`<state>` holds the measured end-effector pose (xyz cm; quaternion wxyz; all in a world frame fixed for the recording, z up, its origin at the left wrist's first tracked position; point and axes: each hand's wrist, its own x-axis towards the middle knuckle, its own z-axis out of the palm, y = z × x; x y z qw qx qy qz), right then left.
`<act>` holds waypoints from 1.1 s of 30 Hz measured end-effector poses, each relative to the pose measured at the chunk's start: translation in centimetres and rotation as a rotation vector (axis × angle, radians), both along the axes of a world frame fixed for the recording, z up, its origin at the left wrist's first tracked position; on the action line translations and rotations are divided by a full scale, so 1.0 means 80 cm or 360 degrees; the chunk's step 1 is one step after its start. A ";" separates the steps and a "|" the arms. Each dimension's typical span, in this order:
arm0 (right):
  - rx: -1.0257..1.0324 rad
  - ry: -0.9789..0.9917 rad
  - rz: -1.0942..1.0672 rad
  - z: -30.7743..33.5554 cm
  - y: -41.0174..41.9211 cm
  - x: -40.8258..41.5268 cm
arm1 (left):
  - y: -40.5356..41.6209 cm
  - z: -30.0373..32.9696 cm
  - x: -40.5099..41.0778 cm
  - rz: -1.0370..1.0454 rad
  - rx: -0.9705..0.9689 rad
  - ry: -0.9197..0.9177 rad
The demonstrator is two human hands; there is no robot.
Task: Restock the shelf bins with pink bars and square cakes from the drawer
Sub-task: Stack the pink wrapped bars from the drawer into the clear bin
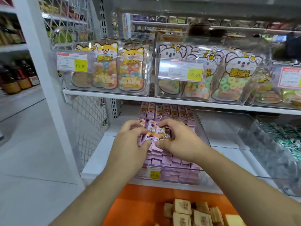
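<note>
Centrally, at mid-frame: left hand [128, 141] and right hand [175, 141], both with fingers curled, together gripping a small bundle of pink bars [154, 132]; thumbs below the bundle, fingertips over its top edge. The bundle is held just above a clear shelf bin [182, 175] on the lower shelf.
Contents of that bin: stacked pink bars, a further row [167, 111] standing upright along the back. Price tag [150, 172], yellow-patched, on the bin's front wall.
Bottom centre to bottom right of frame: orange drawer [146, 201], holding square cakes [192, 212] in pale beige wrappers, lying loosely, some tilted.
Right of centre, lower shelf: a second clear bin [228, 132], contents not discernible; beyond it, at the right edge, a bin of green-and-silver wrapped items [283, 137], blurred.
Upper shelf [114, 95], white: clear bins with fox-topped candy bags [117, 67] at left of centre and koala-topped ring-candy bags [228, 75] at right of centre, each bin with a price label.
Left edge of frame: dark bottles [16, 79] on a neighbouring shelf, behind a white upright post [44, 79].
</note>
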<state>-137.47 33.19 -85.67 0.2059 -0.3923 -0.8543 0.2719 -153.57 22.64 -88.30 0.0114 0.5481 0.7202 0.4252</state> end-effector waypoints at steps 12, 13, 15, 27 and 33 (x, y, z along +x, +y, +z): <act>0.0238 -0.0081 0.0021 -0.007 -0.002 -0.003 | -0.005 -0.003 -0.009 -0.0084 -0.0068 0.0189; 0.0257 -0.0091 0.0022 -0.006 -0.002 -0.002 | -0.005 -0.003 -0.009 -0.0086 -0.0082 0.0219; 0.0289 -0.0113 0.0021 -0.007 -0.002 -0.002 | -0.005 -0.004 -0.009 -0.0101 -0.0090 0.0249; 0.0400 -0.0205 0.0010 -0.016 -0.009 0.003 | -0.020 0.000 -0.012 -0.0201 -0.0025 0.0218; 0.0475 -0.0121 0.0049 -0.004 -0.055 0.029 | -0.070 0.006 -0.011 -0.0215 0.0070 0.0140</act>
